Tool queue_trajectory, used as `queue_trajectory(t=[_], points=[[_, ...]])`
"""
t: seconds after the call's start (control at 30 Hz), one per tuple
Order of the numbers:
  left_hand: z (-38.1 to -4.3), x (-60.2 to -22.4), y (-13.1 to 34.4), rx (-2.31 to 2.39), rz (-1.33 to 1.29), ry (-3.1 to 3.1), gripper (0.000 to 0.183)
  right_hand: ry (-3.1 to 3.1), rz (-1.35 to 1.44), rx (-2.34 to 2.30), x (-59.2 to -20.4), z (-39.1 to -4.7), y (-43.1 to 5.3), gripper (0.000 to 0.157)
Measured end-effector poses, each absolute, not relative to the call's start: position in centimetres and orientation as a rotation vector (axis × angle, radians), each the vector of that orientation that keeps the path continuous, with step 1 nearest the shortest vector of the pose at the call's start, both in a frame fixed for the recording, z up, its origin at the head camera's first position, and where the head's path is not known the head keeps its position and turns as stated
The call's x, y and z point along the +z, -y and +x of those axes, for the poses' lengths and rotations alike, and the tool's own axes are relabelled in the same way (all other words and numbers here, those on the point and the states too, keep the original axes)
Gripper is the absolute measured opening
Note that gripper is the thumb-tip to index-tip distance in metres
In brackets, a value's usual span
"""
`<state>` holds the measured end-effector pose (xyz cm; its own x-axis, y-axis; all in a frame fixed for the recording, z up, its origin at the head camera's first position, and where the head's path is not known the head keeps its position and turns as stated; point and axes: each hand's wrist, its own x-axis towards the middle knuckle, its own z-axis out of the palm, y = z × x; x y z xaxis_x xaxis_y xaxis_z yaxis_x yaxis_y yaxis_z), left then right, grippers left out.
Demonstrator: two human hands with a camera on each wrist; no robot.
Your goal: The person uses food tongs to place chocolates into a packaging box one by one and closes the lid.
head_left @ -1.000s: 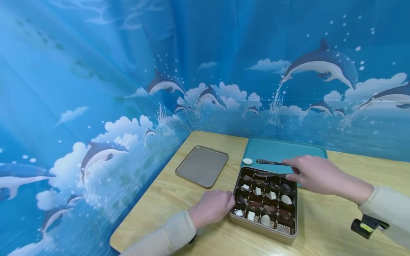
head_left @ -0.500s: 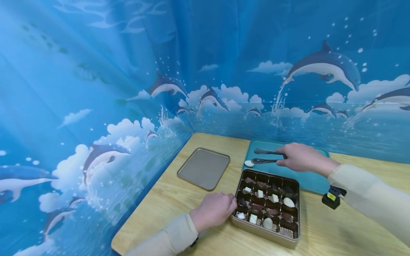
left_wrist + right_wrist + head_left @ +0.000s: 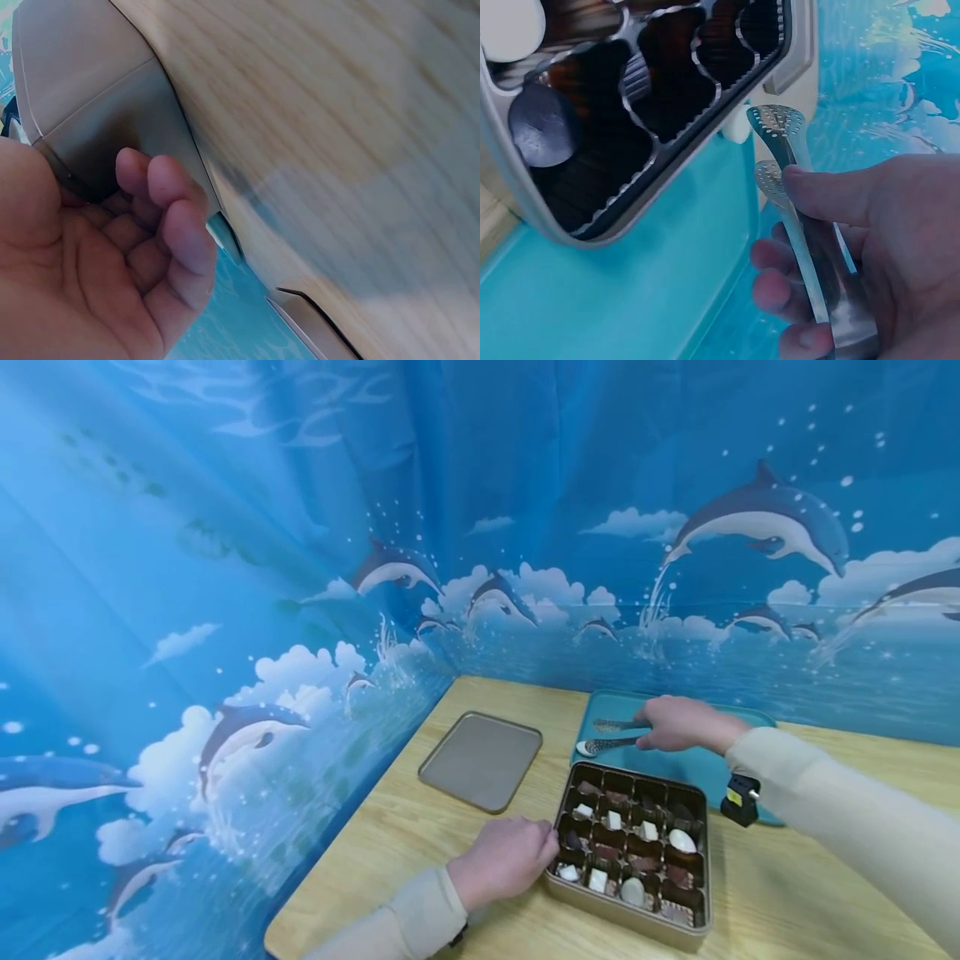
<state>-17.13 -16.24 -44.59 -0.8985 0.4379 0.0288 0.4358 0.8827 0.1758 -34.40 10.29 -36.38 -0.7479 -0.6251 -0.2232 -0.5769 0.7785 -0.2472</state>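
Observation:
My right hand (image 3: 688,724) holds metal serving tongs (image 3: 840,300) with perforated tips, its thumb lying along one arm. The tongs reach leftward over the teal tray (image 3: 693,770), tips spread apart. A white oval chocolate (image 3: 583,748) lies near the tray's left end, and the nearer tip overlaps it in the head view. A bronze chocolate box (image 3: 624,917) with a divided dark insert stands in front of the tray, holding white and brown chocolates. My left hand (image 3: 504,858) grips the box's left edge with thumb and forefinger; its other fingers (image 3: 187,236) curl loosely beside the wall.
A flat bronze lid (image 3: 482,762) lies on the wooden table (image 3: 390,847), left of the tray and box. The dolphin-printed blue curtain (image 3: 480,485) hangs behind the table and along its left side.
My right hand has lifted the tongs off the box's back edge and moved them back and left over the tray, to the white chocolate. The tips have spread. My left hand stays at the box.

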Motion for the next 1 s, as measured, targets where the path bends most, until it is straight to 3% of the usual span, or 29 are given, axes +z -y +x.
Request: queue_trajectory(t=[1.0], points=[[-17.2,-44.9,16.2,0.203,0.697,-3.092,0.043,-2.757,-0.963,-0.263,-38.1,-33.2,-9.7,0.036]])
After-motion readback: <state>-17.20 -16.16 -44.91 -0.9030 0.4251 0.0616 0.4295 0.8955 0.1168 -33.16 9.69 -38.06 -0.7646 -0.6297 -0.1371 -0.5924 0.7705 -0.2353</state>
